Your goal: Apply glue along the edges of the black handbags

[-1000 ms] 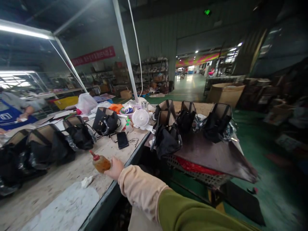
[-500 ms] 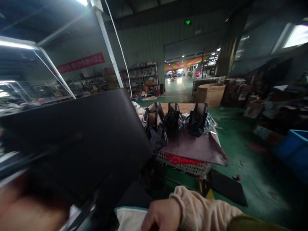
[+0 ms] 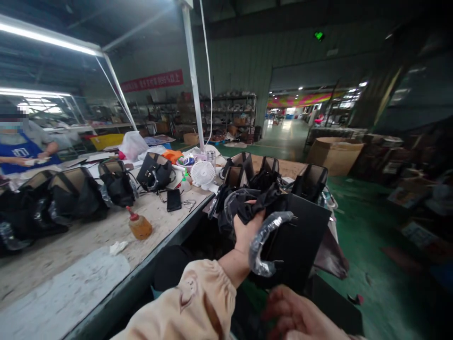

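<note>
Nearest, the right hand [image 3: 293,311] is blurred, its fingers loosely bent; whether they touch anything cannot be told. The left hand [image 3: 246,236] has its fingers wrapped around the dark cloth of a black bag [image 3: 304,236], held tilted to the right of the surface [image 3: 163,222]; this grip probably spares the film-wrapped handle [image 3: 256,250]. On the surface, an amber bottle [image 3: 140,227] stands upright, apparently for easy reach. Beyond it, other bags [image 3: 76,193] stand mouths upward, presumably to keep their shape. Farther off: a white fan [image 3: 203,174], then a blue-aproned person [image 3: 26,151].
</note>
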Available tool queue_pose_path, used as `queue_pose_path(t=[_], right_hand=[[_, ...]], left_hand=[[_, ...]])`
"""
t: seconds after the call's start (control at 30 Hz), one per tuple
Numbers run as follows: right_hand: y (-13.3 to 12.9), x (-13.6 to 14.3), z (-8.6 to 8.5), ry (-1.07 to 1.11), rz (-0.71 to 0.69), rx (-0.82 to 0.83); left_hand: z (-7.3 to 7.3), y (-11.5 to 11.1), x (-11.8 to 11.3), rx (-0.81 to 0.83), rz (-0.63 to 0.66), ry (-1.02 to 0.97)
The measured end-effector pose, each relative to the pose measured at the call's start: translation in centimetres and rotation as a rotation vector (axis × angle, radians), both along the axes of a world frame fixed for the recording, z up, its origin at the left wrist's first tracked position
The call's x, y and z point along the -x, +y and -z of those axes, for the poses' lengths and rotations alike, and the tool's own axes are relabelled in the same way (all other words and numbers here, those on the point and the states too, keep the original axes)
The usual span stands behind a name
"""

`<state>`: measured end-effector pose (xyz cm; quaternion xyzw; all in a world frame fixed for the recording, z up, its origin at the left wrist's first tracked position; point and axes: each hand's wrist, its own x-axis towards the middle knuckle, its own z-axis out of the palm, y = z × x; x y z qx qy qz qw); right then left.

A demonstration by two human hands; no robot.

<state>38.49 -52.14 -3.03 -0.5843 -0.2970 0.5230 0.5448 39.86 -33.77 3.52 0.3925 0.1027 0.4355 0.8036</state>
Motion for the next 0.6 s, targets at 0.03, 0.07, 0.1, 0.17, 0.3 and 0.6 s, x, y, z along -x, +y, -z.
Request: queue_pose_path(t=[0.03,0.07,0.1,0.17,0.3,0.6], right_hand=[[0.3,-0.2,0.8,-0.042,0.057,-0.007],[0.5,-0.6,1.7,-0.076,0.114,-0.017],[0.8,-1.2,2.5,-0.103,0.178,-0.022],[1.6,-3.1,4.1,-0.149,0.348,-0.039],[4.8,-8.4,7.3,-0.262,0.682,-0.161],[9.3,-16.9,13.9,-0.165,0.805,0.102]], left_hand=[[0.4,-0.5,-0.7,-0.005,-0.009,0.024],[0.8,-1.0,-1.2,-0.010,-0.017,0.031],[1.0,-1.5,-1.7,-0.022,-0.020,0.024],[1.4,-2.1,-2.6,-0.063,-0.037,0.005],[4.3,-1.8,-4.7,-0.133,-0.007,0.017],[14.6,3.5,-6.2,-0.451,0.176,0.668]])
